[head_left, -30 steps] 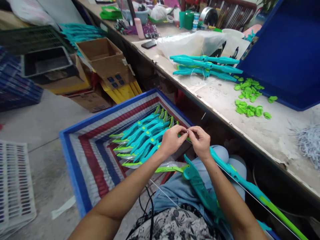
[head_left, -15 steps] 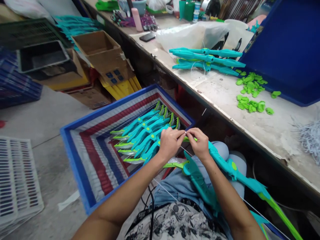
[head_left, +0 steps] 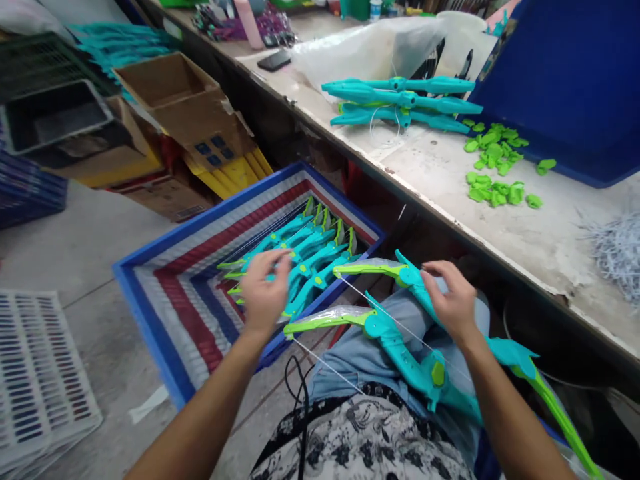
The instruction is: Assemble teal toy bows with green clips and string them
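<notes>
Two teal toy bows with lime-green tips lie across my lap. The upper bow (head_left: 400, 272) has a thin white string running back from its tip. My right hand (head_left: 453, 301) is closed on its teal body just behind the tip. The lower bow (head_left: 395, 343) rests on my jeans, untouched. My left hand (head_left: 264, 290) hovers apart from them with fingers spread and nothing in it, over a row of several finished bows (head_left: 305, 243) in a blue bin (head_left: 150, 313) lined with striped woven cloth.
On the table to the right lie more teal bows (head_left: 400, 100), loose green plastic pieces (head_left: 493, 167), a blue crate (head_left: 575, 80), a clear plastic bag (head_left: 370, 50) and a heap of white strips (head_left: 615, 253). Cardboard boxes (head_left: 175, 93) and a white slotted tray (head_left: 40, 373) sit on the floor.
My hands were pinched together at the bow's tip; now they have parted. The left hand has swung left over the bin, and the right holds the bow, whose tip now points left.
</notes>
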The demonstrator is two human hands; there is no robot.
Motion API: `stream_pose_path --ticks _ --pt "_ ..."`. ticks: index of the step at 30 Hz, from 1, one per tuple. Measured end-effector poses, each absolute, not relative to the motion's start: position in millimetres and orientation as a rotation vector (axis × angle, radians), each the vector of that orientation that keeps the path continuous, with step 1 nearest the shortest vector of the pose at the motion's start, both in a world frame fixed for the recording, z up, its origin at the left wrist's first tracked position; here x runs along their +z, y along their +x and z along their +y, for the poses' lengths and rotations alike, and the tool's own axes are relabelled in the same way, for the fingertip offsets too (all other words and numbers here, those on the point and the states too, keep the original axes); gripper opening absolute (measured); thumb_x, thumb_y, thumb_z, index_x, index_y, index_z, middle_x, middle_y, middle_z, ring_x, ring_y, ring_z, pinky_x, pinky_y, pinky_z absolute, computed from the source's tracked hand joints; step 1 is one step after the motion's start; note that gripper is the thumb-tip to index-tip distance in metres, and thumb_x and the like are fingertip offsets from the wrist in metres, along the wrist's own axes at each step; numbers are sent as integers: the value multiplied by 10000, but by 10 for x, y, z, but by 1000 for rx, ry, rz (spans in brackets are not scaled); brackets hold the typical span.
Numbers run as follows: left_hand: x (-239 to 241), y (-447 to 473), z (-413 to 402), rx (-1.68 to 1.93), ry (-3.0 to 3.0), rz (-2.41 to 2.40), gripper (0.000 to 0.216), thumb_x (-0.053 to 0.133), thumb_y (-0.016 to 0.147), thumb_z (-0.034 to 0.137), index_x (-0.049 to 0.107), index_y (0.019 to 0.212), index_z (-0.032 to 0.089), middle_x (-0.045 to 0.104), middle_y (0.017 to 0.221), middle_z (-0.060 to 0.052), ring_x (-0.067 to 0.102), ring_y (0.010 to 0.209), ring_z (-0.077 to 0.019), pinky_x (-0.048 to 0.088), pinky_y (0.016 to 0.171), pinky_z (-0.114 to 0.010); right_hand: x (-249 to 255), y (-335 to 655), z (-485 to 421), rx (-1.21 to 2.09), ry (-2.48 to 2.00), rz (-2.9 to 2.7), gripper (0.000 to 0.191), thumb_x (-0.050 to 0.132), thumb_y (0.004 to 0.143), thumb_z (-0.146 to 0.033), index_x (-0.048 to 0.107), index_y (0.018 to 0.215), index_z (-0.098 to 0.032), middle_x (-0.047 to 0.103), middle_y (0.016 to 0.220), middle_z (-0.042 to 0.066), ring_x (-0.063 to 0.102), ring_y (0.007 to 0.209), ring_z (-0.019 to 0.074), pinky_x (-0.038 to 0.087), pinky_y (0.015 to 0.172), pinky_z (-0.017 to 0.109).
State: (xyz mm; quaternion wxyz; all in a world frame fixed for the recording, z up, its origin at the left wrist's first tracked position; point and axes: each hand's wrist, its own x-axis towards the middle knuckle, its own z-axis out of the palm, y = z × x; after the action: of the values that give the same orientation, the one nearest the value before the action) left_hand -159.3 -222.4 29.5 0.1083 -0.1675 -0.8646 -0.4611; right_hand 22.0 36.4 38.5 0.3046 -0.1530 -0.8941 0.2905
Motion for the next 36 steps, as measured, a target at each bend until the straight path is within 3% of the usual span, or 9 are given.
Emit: stream_pose_path --ticks 3,5,10,15,19,23,26,32,36 --pt "-8 -1391 -3023 -1159 149 -2835 208 559 805 417 663 730 252 653 643 60 620 692 -198 502 680 -323 223 897 592 537 -503 -2556 251 537 897 -407 640 1038 -226 656 993 108 615 943 266 500 851 424" --pt "-253 -1081 -3313 -1140 -72 -3186 223 579 768 422 657 649 250 634 551 57 618 588 -207 504 587 -319 8 1245 661 414 -542 -2735 421 569 851 -506 619 1129 -194 624 1086 159 590 999 320 497 849 475" --pt "-561 -238 -2719 -1398 -1550 -2811 288 485 861 238 701 1050 220 718 1062 -96 662 995 -238 533 882 -377 -318 1465 678 395 -651 -2897 510 682 747 -405 592 1199 -186 568 1203 185 546 1094 352 477 901 499" --pt "-374 -115 -1665 -1047 -2511 -2331 647 590 765 98 469 1390 216 394 1493 -170 269 1420 -338 219 1132 -604 -46 1259 1057 1143 -643 -2932 342 614 764 -311 648 1081 -189 692 1007 74 646 913 243 517 826 382" --pt "-53 -531 -1552 -1016 -3099 -2255 943 807 639 361 357 1461 262 161 1585 -155 61 1450 -407 99 1131 -646 106 1179 1440 1814 -638 -2870 395 688 704 -404 690 1022 -170 715 910 32 652 807 196 526 696 289" --pt "138 -1015 -1859 -1708 -3400 -2280 872 689 716 608 361 1459 290 328 1538 -121 280 1413 -358 243 1137 -541 -42 1101 1643 2260 -890 -2691 516 757 622 -461 698 1049 -176 715 841 11 638 705 148 512 607 233" --pt "117 -1017 -1969 -2039 -2847 -2728 547 455 918 522 487 1382 233 536 1391 -128 510 1269 -292 403 1057 -466 -190 982 1693 2482 -1021 -2532 641 809 558 -484 672 1107 -184 721 856 19 657 709 150 542 646 254" --pt "-155 -256 -1348 -759 -2618 -2367 552 528 843 197 451 1387 146 376 1497 -176 279 1411 -337 247 1137 -549 -224 727 1618 1549 -1101 -2866 294 691 780 -420 710 853 -135 702 674 44 664 615 161 535 596 248" --pt "-222 -149 -789 -221 -2595 -2292 512 573 804 234 506 1300 131 591 1230 -191 550 1148 -337 441 958 -503 -63 761 1558 1104 -1125 -2801 203 582 876 -303 712 910 -151 735 878 80 678 855 204 502 774 281"
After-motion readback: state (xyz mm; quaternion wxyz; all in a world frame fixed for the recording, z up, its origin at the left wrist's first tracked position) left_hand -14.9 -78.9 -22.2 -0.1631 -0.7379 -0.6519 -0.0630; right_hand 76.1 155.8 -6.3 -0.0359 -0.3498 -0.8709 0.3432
